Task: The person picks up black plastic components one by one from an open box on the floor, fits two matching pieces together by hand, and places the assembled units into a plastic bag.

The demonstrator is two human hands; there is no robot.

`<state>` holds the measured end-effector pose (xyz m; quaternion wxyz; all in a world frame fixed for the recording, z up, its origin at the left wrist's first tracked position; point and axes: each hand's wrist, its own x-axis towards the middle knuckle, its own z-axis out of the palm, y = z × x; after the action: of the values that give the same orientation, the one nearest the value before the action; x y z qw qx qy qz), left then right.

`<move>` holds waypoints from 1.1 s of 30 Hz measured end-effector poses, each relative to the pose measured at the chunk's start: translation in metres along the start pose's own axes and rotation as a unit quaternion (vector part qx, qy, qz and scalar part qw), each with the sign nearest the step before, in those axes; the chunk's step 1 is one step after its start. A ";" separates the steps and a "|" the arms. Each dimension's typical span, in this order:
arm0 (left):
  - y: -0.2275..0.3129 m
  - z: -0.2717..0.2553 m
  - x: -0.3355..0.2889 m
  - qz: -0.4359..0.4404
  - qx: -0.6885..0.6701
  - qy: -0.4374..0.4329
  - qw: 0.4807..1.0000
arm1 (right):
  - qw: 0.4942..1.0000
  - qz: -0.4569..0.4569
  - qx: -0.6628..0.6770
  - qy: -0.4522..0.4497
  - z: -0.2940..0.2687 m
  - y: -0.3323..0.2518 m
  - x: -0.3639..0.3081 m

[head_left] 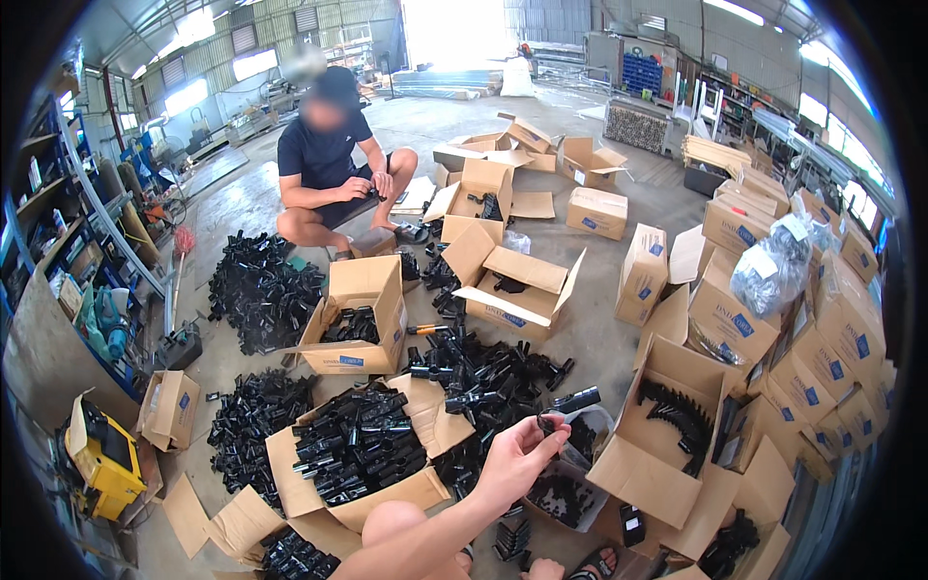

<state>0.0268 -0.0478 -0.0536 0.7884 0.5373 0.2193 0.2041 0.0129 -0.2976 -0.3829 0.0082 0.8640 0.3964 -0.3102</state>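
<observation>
My left hand [522, 461] reaches out from the lower left, thumb and fingertips pinched on a small black part [549, 423]. Just beyond it lies a shiny black tubular fitting [578, 398]; whether the two touch I cannot tell. Under the hand stands a clear-lined container [565, 495] with small black pieces. At the lower edge, what looks like my right hand [546, 570] shows only in part, its fingers too cut off to read. Left of my arm, an open carton [295, 474] is filled with black tubular fittings.
Heaps of black fittings [261, 290] cover the floor. Open cartons [353, 353] stand among them, another [648, 474] at right. Stacked boxes [802, 358] line the right side. A co-worker [329, 155] squats opposite, handling a dark part. A yellow case [101, 464] is at left.
</observation>
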 end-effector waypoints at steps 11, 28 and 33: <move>-0.012 0.001 -0.001 -0.031 0.045 -0.001 0.999 | 0.972 -0.010 0.196 0.128 -0.023 0.001 0.002; -0.010 0.009 -0.003 -0.136 -0.041 0.018 0.990 | 0.509 -0.129 0.832 0.180 -0.305 -0.074 -0.027; 0.003 0.013 0.002 -0.137 -0.036 0.022 0.990 | 0.443 -0.149 0.881 0.075 -0.310 -0.058 -0.038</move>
<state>0.0355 -0.0556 -0.0465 0.8229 0.4687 0.3003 0.1135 0.1178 -0.2027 -0.0986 -0.8336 0.3543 0.0317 -0.4226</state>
